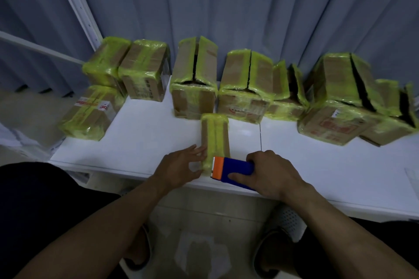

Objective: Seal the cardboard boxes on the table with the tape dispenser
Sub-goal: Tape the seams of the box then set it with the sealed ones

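Right grip (272,174) clasps dispenser (235,169), covering box (215,133) at its 6 o'clock end; left grip (179,167), fingers straight, touches its 9 o'clock side.

surface: white table (147,133) | front edge: small yellow-taped box (215,136) | back: row of yellow-taped cardboard boxes (195,99)

Grey-blue curtain (249,7) hangs behind the white table (140,138), pale floor (204,217) below.

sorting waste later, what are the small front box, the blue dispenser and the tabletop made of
The small box looks like matte brown cardboard under glossy yellow-green tape, probably plastic film. The tape dispenser seems smooth moulded plastic, blue and orange. The table is white with a faint sheen, perhaps laminate.
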Demonstrator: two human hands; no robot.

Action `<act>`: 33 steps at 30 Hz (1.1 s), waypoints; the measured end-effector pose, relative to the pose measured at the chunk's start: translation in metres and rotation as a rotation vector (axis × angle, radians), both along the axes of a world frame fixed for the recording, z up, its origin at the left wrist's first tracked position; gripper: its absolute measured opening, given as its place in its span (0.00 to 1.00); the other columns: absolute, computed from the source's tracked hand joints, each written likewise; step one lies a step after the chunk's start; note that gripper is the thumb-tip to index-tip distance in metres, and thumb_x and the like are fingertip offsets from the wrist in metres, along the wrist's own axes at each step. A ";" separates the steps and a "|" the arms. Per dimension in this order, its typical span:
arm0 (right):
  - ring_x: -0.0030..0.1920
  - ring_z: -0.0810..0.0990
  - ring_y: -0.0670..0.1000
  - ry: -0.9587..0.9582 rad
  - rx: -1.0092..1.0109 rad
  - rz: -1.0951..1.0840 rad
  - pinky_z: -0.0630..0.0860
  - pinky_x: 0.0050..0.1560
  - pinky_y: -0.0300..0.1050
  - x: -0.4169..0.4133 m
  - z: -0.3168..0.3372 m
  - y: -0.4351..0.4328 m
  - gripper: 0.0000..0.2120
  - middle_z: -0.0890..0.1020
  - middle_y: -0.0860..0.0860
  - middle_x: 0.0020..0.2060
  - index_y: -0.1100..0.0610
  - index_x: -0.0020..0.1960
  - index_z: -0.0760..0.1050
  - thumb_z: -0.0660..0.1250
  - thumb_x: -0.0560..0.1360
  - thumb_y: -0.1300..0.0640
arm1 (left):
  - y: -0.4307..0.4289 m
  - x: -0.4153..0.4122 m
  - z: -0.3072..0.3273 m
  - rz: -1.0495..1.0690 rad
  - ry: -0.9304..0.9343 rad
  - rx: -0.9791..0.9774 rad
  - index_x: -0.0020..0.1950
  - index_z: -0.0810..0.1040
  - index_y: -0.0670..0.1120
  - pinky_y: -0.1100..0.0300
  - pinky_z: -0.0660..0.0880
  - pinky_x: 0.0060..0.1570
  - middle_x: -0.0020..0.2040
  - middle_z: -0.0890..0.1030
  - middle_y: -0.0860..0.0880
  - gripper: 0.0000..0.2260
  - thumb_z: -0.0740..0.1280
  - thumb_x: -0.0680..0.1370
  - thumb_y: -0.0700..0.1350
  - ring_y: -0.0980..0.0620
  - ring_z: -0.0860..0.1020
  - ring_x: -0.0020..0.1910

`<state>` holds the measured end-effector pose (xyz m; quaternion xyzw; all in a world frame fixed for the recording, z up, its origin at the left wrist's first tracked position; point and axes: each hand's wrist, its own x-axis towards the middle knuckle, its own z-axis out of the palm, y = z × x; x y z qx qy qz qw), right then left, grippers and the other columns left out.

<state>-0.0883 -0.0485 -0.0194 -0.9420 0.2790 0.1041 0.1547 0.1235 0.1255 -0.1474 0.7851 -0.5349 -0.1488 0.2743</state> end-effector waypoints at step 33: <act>0.41 0.79 0.47 0.039 -0.035 0.011 0.74 0.38 0.43 -0.018 0.006 -0.003 0.26 0.81 0.45 0.44 0.48 0.50 0.76 0.66 0.72 0.26 | -0.002 -0.019 0.019 0.025 -0.264 -0.075 0.57 0.85 0.51 0.54 0.81 0.54 0.65 0.79 0.56 0.13 0.73 0.75 0.55 0.57 0.78 0.62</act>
